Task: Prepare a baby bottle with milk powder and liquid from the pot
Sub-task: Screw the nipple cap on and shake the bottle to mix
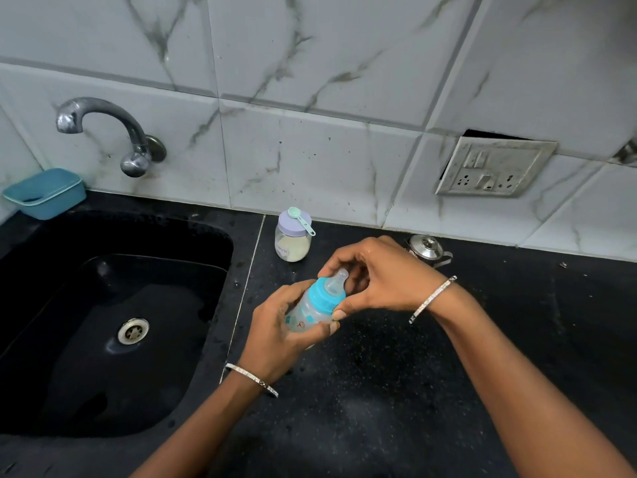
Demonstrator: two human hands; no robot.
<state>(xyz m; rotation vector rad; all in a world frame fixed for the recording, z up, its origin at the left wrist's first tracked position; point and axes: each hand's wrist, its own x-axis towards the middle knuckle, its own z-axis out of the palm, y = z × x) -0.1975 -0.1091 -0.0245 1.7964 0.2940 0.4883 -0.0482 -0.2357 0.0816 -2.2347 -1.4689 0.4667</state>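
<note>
Surveying from the largest item down: the black worktop (396, 374) runs right of the dark sink (113, 322), with a tap (103, 132) on the tiled wall above. The baby bottle (315, 310) is held tilted over the worktop, just right of the sink edge and clear of the surface. The left hand (279, 331) is wrapped closed around the bottle's body. The right hand (382, 276) is curled over the top, fingers closing on the blue collar (325, 295) beneath the teat (336, 281).

At the back stands the powder jar (293, 241), lid on, a small scoop (301, 220) resting across it. The steel pot (429, 250) sits lidded behind the right hand, well apart from the jar.

Judgement: the step in hand appears to be turning the collar; the bottle looks empty, so unscrewing is likelier than sealing, though this cannot be confirmed. The next move calls for a firm hold on the body while the collar twists free, then setting the bottle upright for powder.
</note>
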